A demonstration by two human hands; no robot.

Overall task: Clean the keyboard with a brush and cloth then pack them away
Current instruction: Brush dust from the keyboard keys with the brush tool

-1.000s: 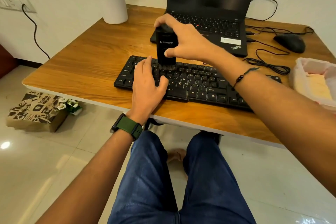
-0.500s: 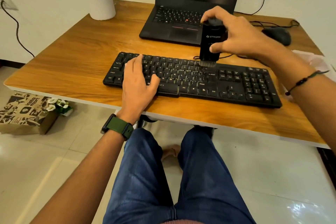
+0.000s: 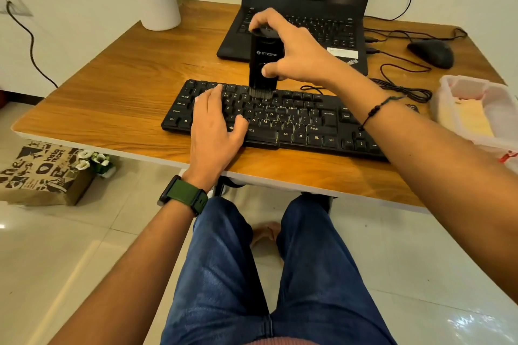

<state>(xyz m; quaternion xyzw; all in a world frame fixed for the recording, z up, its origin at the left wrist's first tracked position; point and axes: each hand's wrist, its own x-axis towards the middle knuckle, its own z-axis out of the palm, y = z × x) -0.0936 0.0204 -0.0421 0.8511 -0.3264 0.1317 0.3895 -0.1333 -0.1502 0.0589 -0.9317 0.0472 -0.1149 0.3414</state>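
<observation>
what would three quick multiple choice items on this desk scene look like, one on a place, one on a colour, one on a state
1. Where do the bristles of the brush touch the keyboard?
A. its upper key rows
B. the spacebar
C. the arrow keys

2. What colour is the watch strap?
A. red
B. green
C. white

3. How does the left hand lie?
A. gripping the brush
B. flat on the keyboard's left part, fingers straight
C. hanging below the table

Answers:
1 A, the bristles meet the keys near the keyboard's far edge, while the right hand holds the brush upright.
2 B, the band on the left wrist is dark green.
3 B, its palm and fingers rest on the keys and hold nothing.
</observation>
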